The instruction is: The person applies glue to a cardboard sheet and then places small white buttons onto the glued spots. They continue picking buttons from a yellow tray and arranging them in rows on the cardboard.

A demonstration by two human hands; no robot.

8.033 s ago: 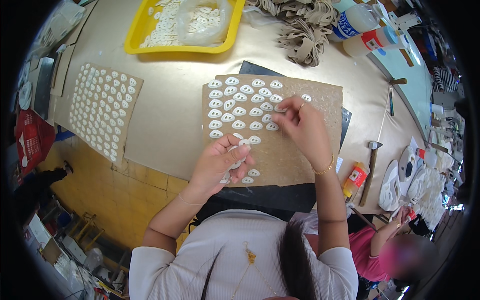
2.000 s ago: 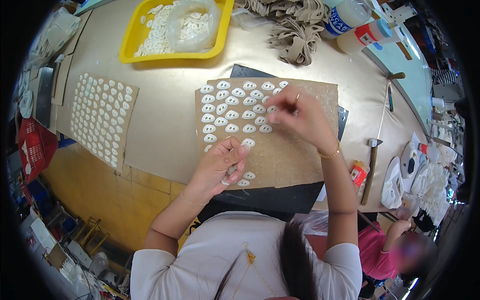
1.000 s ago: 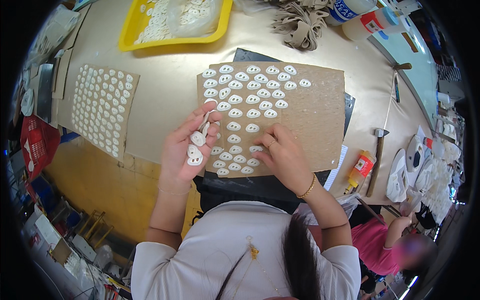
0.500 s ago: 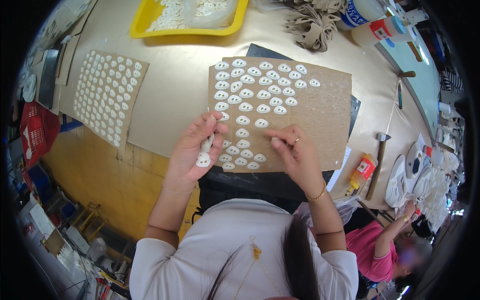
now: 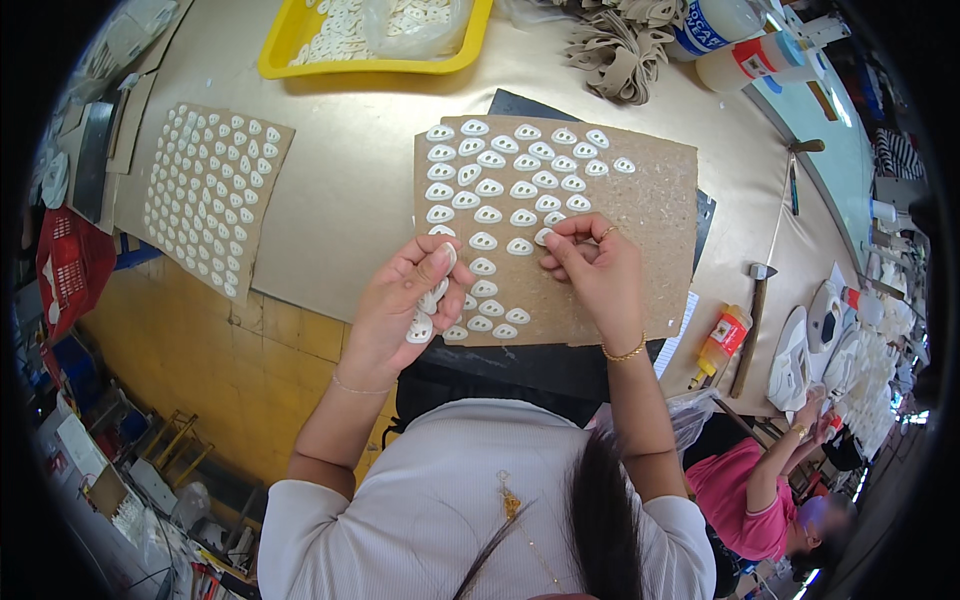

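My left hand (image 5: 400,295), over the near left corner of a brown cardboard sheet (image 5: 650,250), is closed on several small white oval pieces (image 5: 420,328), each with two holes. Thumb and fingers of my right hand (image 5: 603,275) pinch one white two-hole piece (image 5: 543,237) at the sheet's middle. Whether that piece touches the cardboard I cannot tell. Matching white pieces (image 5: 488,214) lie in loose rows over the sheet's left and middle; my left hand hides a few of them.
At the far left lies a second cardboard sheet (image 5: 262,195) covered with white pieces. A yellow tray (image 5: 375,70) of more pieces stands at the back. On the right are a yellow glue bottle (image 5: 722,342), a hammer (image 5: 755,325) and white shoe parts (image 5: 790,355). A co-worker in pink (image 5: 745,495) sits lower right.
My right hand has moved up and a little right across the sheet and now pinches a white piece. My left hand has shifted slightly right, still holding its pieces.
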